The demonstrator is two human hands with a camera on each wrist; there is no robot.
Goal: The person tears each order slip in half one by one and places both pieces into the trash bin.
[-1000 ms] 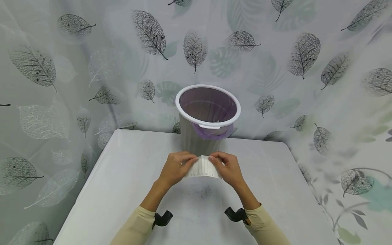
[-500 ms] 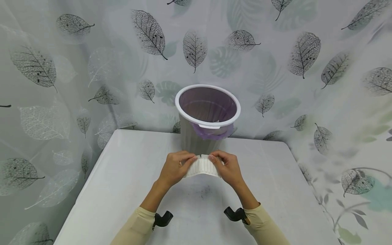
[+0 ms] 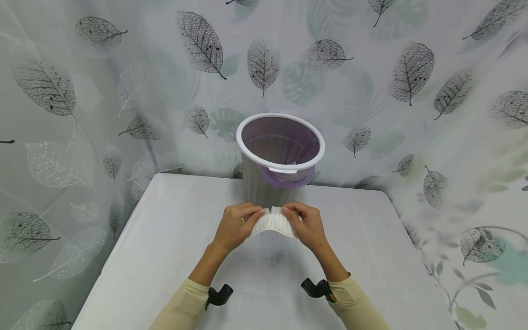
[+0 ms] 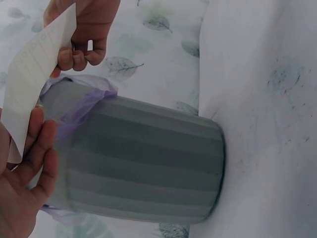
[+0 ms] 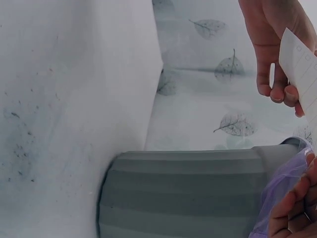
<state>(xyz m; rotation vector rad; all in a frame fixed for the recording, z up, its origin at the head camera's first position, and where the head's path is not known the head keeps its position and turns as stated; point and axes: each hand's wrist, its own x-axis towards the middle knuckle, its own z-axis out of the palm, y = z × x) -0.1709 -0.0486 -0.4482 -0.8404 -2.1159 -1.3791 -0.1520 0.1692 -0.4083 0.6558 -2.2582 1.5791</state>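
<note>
A piece of lined white paper (image 3: pixel 271 221) with a row of small printed boxes along one edge is held up over the table, in front of the bin. My left hand (image 3: pixel 235 225) pinches its left side between thumb and fingers. At the right side, my right hand (image 3: pixel 307 225) pinches it the same way. Between the two thumbs, a narrow V-shaped split opens in the upper edge, while the lower edge arches upward. In the left wrist view the paper (image 4: pixel 33 79) is bent between both hands; the right wrist view shows only part of the paper (image 5: pixel 300 67).
A grey bin (image 3: pixel 268 188) with a white rim and purple liner stands on the white table (image 3: pixel 185 256) just beyond the hands. Something small and pale lies inside it. Leaf-patterned curtains (image 3: pixel 165 91) hang behind the table and at both sides.
The V-shaped split at the paper's upper edge has widened slightly. Its lower edge, nearly straight before, now arches up. Both hands keep their pinch and have barely moved.
</note>
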